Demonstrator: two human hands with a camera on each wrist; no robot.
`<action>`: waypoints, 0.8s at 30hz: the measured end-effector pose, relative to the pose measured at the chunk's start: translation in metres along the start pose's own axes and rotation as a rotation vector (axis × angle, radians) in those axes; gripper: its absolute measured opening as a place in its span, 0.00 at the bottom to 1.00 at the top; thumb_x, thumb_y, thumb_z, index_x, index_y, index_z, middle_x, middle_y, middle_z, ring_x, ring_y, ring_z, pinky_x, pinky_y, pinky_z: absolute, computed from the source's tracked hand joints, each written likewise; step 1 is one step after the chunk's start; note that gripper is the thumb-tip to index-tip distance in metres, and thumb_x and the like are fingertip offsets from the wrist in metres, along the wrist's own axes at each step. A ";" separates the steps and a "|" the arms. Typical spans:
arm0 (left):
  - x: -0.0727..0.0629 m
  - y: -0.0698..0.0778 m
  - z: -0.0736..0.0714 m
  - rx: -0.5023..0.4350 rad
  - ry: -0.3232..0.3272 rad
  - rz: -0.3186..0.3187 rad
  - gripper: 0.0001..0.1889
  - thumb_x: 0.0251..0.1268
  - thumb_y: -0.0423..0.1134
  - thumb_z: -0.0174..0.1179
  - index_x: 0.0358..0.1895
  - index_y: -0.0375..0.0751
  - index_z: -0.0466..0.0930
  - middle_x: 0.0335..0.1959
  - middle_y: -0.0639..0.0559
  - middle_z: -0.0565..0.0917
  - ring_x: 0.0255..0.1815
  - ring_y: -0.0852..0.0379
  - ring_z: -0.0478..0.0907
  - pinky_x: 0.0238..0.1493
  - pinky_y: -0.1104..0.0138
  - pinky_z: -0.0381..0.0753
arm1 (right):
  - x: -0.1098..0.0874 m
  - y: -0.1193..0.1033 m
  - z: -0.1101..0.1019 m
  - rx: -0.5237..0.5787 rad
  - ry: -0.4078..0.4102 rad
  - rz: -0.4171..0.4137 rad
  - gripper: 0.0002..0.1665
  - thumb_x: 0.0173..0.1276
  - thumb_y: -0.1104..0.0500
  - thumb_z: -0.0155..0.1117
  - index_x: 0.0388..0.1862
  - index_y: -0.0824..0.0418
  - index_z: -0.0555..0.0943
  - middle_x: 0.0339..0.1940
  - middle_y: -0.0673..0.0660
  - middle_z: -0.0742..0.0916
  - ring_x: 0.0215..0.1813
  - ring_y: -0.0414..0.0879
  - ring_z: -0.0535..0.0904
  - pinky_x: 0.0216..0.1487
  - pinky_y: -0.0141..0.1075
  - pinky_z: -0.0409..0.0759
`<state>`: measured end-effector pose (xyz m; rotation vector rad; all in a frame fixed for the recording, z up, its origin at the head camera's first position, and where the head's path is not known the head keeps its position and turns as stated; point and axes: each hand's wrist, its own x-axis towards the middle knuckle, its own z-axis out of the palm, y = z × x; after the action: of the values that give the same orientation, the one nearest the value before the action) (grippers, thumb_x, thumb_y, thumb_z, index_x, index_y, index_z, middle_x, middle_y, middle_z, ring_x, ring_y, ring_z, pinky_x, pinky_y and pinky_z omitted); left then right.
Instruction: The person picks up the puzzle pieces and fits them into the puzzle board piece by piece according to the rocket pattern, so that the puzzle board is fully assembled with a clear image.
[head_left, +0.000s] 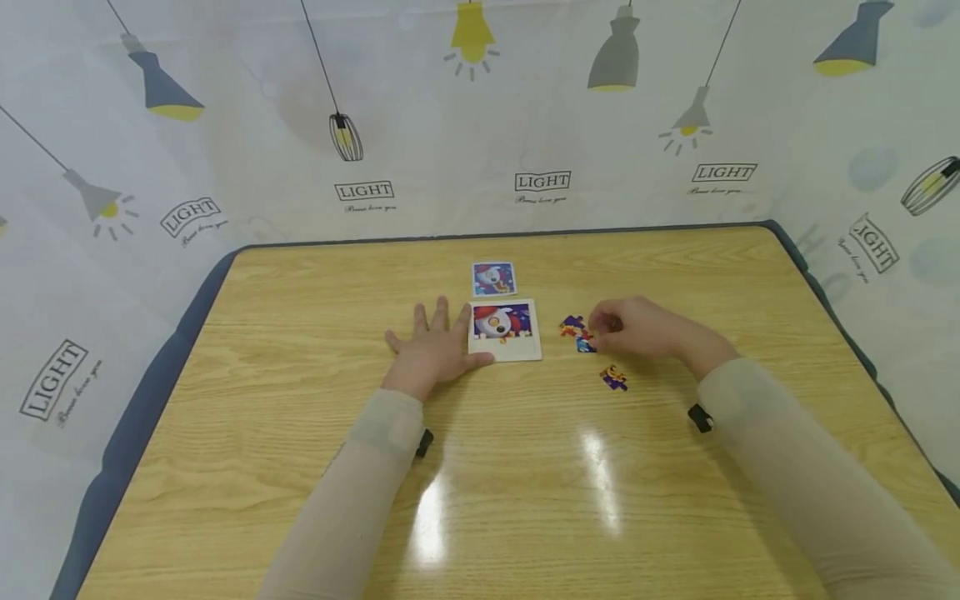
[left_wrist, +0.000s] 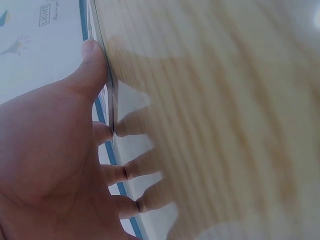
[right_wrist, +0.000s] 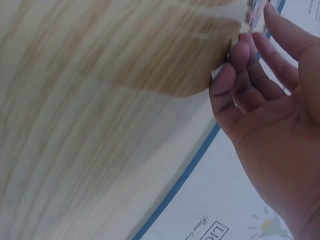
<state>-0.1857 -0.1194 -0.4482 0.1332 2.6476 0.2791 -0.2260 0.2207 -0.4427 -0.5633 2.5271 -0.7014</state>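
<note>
My left hand (head_left: 433,354) lies flat with fingers spread, its thumb and index finger along the left side of a white puzzle frame (head_left: 510,350). The frame's upper part holds a joined picture (head_left: 501,321) of a white character in red; its lower strip is bare white. With fingers bent, my right hand (head_left: 643,329) reaches to a small cluster of puzzle pieces (head_left: 572,326). Its thumb is at a blue puzzle piece (head_left: 585,344); whether it pinches the piece cannot be seen. In the right wrist view, the thumb (right_wrist: 287,30) and index fingertip stand apart beside the pieces (right_wrist: 253,14).
Above the frame lies a square reference card (head_left: 493,279) with a similar picture. Other yellow-purple pieces (head_left: 613,378) lie nearer the front, below the right hand. The wooden table (head_left: 517,467) meets a lamp-printed cloth (head_left: 450,150) at the back and sides.
</note>
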 end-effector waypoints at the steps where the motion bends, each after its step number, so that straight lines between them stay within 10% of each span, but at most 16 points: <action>1: 0.000 -0.001 0.000 -0.002 0.000 0.000 0.52 0.71 0.79 0.48 0.89 0.64 0.35 0.90 0.46 0.28 0.89 0.32 0.24 0.75 0.16 0.33 | 0.002 -0.001 0.002 -0.004 0.015 0.007 0.16 0.78 0.51 0.68 0.57 0.58 0.83 0.43 0.54 0.86 0.45 0.47 0.79 0.51 0.41 0.82; 10: 0.002 -0.003 0.003 -0.019 -0.006 0.000 0.53 0.71 0.79 0.48 0.89 0.65 0.35 0.90 0.46 0.27 0.89 0.32 0.23 0.75 0.17 0.31 | 0.028 -0.016 0.010 -0.082 0.067 0.068 0.24 0.74 0.44 0.73 0.55 0.60 0.84 0.44 0.56 0.87 0.45 0.49 0.80 0.51 0.44 0.83; 24: 0.002 -0.002 0.001 -0.005 0.002 -0.003 0.52 0.70 0.80 0.47 0.89 0.66 0.34 0.90 0.47 0.27 0.89 0.32 0.23 0.75 0.17 0.32 | 0.038 -0.034 0.011 -0.108 0.052 -0.066 0.25 0.80 0.59 0.63 0.72 0.65 0.78 0.61 0.63 0.84 0.60 0.56 0.83 0.67 0.54 0.84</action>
<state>-0.1870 -0.1205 -0.4507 0.1269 2.6487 0.2846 -0.2424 0.1711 -0.4435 -0.6769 2.6170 -0.6126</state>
